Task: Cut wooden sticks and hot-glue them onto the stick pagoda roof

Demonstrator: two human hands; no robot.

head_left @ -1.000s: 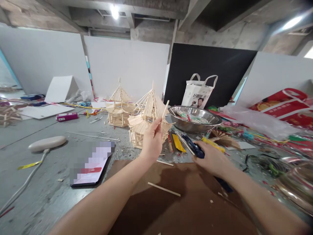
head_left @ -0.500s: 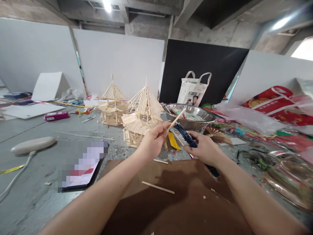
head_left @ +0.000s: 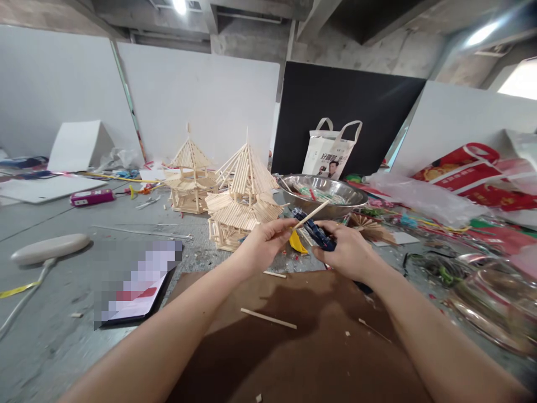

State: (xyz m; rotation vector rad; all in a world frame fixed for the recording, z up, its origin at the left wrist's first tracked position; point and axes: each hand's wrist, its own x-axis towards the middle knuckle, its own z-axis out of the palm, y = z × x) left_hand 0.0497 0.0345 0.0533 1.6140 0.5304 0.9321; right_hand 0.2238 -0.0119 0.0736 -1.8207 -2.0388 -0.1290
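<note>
My left hand (head_left: 262,242) pinches a thin wooden stick (head_left: 312,214) that points up and to the right. My right hand (head_left: 350,253) is wrapped round a dark blue tool (head_left: 312,230) whose tip meets the stick near my left fingers. Both hands hover over the far edge of a brown cardboard sheet (head_left: 302,347). Just behind them stands a pagoda model of wooden sticks (head_left: 243,193), with a second, smaller one (head_left: 188,176) further back on the left.
A steel bowl (head_left: 321,193) with coloured bits sits behind my hands. Loose sticks (head_left: 268,318) lie on the cardboard. A tablet (head_left: 136,285) lies to the left, with a white oval object (head_left: 50,247) beyond it. Plastic wrap and red packaging (head_left: 470,173) crowd the right side.
My left hand has lowered the stick and tipped it to the right. My right hand has lifted the blue tool off the table and brought it up to the stick.
</note>
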